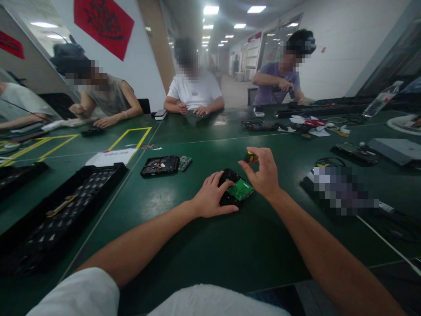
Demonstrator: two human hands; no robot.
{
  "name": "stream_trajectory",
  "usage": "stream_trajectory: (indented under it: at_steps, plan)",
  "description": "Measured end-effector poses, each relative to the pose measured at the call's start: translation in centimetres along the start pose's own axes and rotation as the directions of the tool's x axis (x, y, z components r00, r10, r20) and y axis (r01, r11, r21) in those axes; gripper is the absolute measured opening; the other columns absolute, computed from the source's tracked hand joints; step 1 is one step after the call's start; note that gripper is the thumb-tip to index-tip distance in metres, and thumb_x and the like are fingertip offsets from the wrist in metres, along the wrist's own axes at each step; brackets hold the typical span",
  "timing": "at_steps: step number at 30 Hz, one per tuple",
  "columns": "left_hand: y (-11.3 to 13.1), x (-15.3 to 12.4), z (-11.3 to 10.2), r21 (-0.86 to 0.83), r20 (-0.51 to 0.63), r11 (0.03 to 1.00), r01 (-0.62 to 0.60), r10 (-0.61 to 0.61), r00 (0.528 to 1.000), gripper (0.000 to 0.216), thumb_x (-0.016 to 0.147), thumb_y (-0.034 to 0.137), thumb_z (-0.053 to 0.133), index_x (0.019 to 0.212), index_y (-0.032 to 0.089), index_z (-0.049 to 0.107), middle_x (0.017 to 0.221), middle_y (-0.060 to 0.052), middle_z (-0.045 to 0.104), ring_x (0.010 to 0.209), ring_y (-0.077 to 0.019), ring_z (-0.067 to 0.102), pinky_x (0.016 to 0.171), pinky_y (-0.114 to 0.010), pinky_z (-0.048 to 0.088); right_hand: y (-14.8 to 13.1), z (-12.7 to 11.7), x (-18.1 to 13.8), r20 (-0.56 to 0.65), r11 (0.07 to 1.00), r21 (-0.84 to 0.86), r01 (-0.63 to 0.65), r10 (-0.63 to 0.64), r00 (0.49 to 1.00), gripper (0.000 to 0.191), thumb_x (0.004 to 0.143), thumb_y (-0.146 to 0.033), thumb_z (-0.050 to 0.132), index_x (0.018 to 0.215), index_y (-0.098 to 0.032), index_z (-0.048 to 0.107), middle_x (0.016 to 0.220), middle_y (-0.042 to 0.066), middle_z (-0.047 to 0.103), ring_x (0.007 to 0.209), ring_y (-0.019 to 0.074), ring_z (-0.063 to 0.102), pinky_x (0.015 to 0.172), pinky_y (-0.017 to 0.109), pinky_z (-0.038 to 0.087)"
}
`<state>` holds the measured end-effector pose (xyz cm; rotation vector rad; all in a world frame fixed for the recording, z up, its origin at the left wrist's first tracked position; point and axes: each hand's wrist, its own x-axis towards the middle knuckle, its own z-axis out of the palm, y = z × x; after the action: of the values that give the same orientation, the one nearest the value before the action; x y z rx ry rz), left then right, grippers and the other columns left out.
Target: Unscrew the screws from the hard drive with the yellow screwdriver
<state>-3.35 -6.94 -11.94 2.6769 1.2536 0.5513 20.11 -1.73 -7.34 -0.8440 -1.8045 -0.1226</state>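
A black hard drive [226, 201] with a green circuit board [241, 189] on its upper face lies on the table in front of me. My left hand [213, 195] grips it from the left, thumb along the near side and the index finger on the board. Above its right edge, my right hand [263, 171] pinches a screwdriver [249, 156] by its black and yellow handle. I cannot make out the screwdriver's shaft or tip. Left of the far side of the drive sit another hard drive [160, 166] and a small loose circuit board [184, 163].
A long black tray [66, 215] with a strip inside stands on the green table at left. On the right are a pixelated device [342, 188], a drive [357, 152], a grey box [396, 151] and cables. Several people work across the table; a bottle [383, 100] stands far right.
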Motion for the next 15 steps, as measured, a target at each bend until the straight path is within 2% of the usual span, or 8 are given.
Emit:
stream_trajectory:
  at_steps: [4,8,12,15]
  plan:
    - [-0.02,0.02,0.04,-0.001,-0.003,1.000,-0.002,0.002,1.000,0.094,0.084,0.088,0.061,0.153,0.024,0.054,0.169,-0.023,0.030,0.159,-0.0471,0.025,0.125,-0.066,0.029,0.27,0.12,-0.25,0.045,0.999,0.041,-0.033,0.032,0.998,0.047,0.107,-0.037,0.055,0.153,-0.030,0.050,0.131,0.012,0.069,0.110,0.0292,0.071,0.097,0.052,0.061]
    - [0.01,-0.02,-0.02,0.002,0.000,1.000,-0.004,0.004,1.000,0.094,0.084,0.088,0.061,0.153,0.024,0.054,0.169,-0.023,0.029,0.159,-0.0473,0.025,0.125,-0.066,0.029,0.71,0.44,-0.73,0.099,0.987,0.132,-0.093,0.080,0.992,0.052,0.110,-0.036,0.046,0.161,-0.031,0.038,0.144,0.012,0.066,0.105,0.0259,0.076,0.099,0.049,0.062]
    - [0.02,-0.05,-0.07,-0.007,-0.005,1.000,-0.006,0.006,1.000,0.094,0.084,0.087,0.062,0.153,0.023,0.053,0.169,-0.023,0.030,0.159,-0.0482,0.025,0.124,-0.068,0.030,0.57,0.40,-0.64,0.064,0.993,0.096,-0.062,0.056,0.996,0.050,0.107,-0.035,0.054,0.156,-0.029,0.045,0.137,0.013,0.066,0.104,0.0268,0.073,0.096,0.050,0.062]
    - [0.03,-0.01,-0.04,-0.015,-0.014,1.000,-0.012,0.011,1.000,0.093,0.084,0.087,0.063,0.152,0.024,0.054,0.168,-0.023,0.031,0.158,-0.0480,0.025,0.124,-0.069,0.030,0.17,0.10,-0.24,0.025,0.999,0.031,-0.014,0.013,1.000,0.047,0.103,-0.039,0.064,0.147,-0.029,0.053,0.124,0.011,0.066,0.099,0.0270,0.069,0.089,0.050,0.063]
